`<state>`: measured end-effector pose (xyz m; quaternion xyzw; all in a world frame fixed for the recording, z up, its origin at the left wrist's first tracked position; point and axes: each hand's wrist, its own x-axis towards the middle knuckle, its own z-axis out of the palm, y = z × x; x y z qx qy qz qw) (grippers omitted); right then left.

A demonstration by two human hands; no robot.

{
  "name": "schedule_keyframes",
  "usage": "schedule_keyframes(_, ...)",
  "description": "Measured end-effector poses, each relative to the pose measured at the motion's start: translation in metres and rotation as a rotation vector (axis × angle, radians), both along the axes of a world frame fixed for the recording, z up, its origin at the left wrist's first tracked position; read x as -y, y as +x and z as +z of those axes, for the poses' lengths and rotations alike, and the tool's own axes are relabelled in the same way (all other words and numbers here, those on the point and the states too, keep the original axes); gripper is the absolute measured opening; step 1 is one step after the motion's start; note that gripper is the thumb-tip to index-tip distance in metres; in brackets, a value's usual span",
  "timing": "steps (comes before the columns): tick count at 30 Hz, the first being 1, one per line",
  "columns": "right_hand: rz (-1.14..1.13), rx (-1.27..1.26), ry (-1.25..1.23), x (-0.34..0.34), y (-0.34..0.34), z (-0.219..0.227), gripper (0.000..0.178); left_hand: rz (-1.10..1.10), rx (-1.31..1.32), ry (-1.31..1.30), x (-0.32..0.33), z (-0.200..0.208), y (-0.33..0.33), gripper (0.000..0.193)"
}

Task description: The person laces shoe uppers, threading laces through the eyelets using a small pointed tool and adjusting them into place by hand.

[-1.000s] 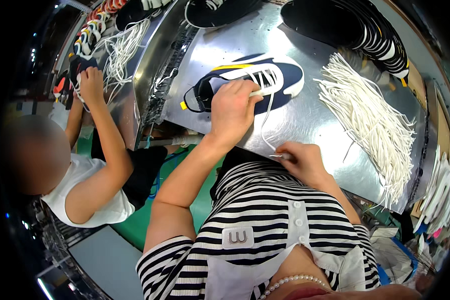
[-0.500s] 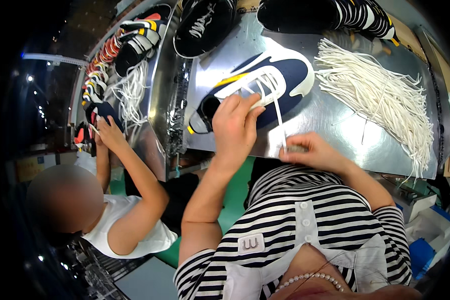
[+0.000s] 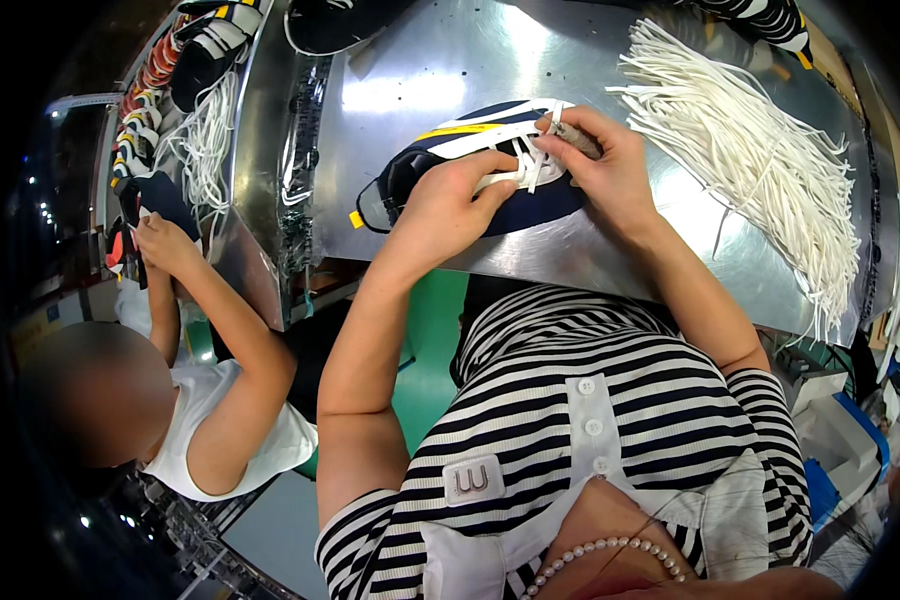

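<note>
Both hands at wht laces of navy shoe on tbl.

To my left, a co-worker in a white top is holding a dark shoe, near a tangle of white laces and a row of shoes (red, white and yellow show among them). The floor below me is green, with a pale grey panel beyond it, lower left. Off to my right sits a whitish box beside something blue, too crumpled to make out. At the upper edge a rounded black thing is cut off.
</note>
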<state>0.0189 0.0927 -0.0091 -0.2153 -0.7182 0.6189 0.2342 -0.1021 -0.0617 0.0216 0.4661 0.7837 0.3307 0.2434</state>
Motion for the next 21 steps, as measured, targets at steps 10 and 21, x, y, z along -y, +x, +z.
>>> schedule_keyframes(10, 0.004, -0.064, 0.054, -0.002, 0.003, -0.006, 0.031, 0.102, -0.385, 0.018, -0.012, -0.002, 0.018, 0.027)
schedule_keyframes(21, 0.149, 0.115, -0.027, 0.017, 0.054, -0.008, 0.023, 0.076, -0.55, 0.107, -0.006, -0.008, 0.019, 0.028)
